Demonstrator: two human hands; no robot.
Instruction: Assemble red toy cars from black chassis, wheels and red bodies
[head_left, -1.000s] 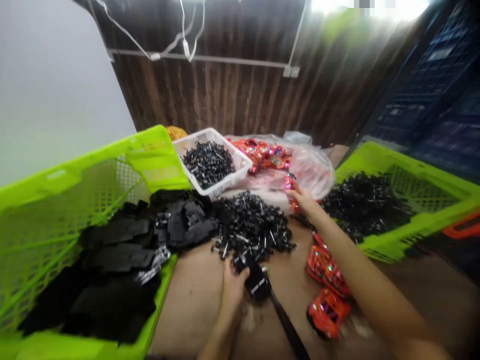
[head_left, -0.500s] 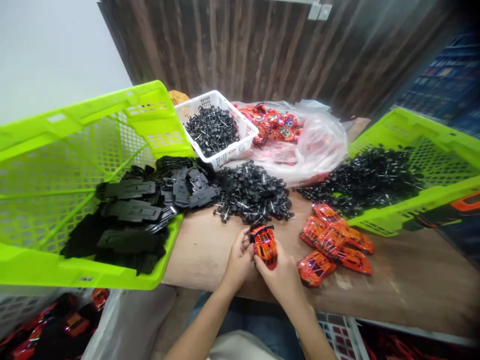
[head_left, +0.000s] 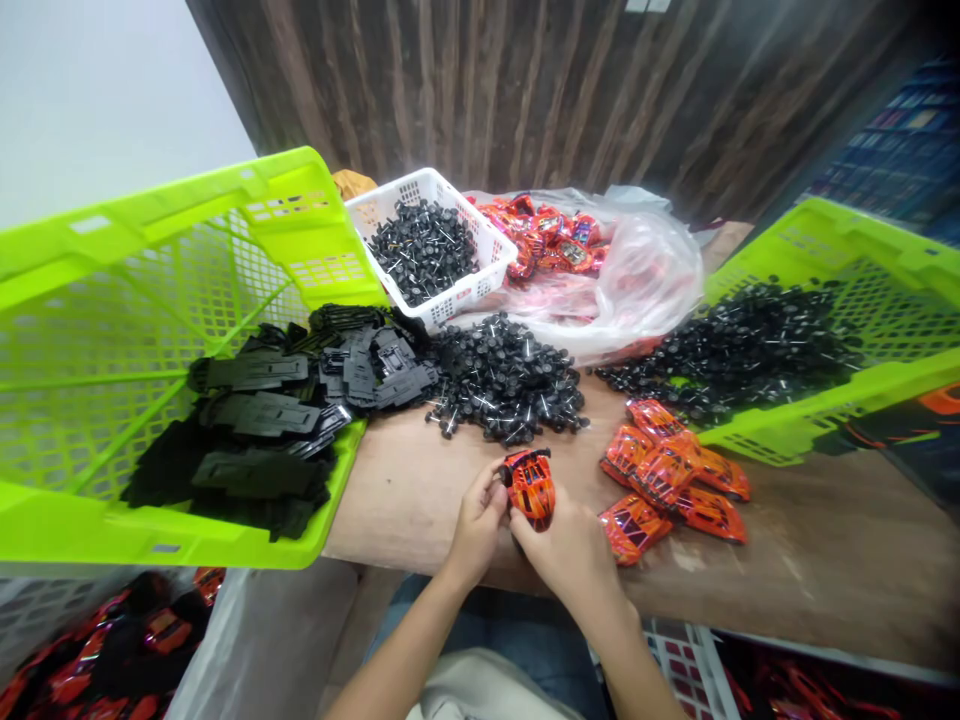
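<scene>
Person's L hand (head_left: 478,520) & R hand (head_left: 566,540) angled inward, fingers gripping shiny orange-black plastic toy car (head_left: 532,490) btwn them, over flat brown tabletop (head_left: 405,500); forearms (head_left: 409,638) slanted fwd.

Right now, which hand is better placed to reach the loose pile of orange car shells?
Probably the right hand: the pile of orange car shells lies close by on its side. The left hand is farther off. Both hold one orange car, so the right would have to let go.
</scene>
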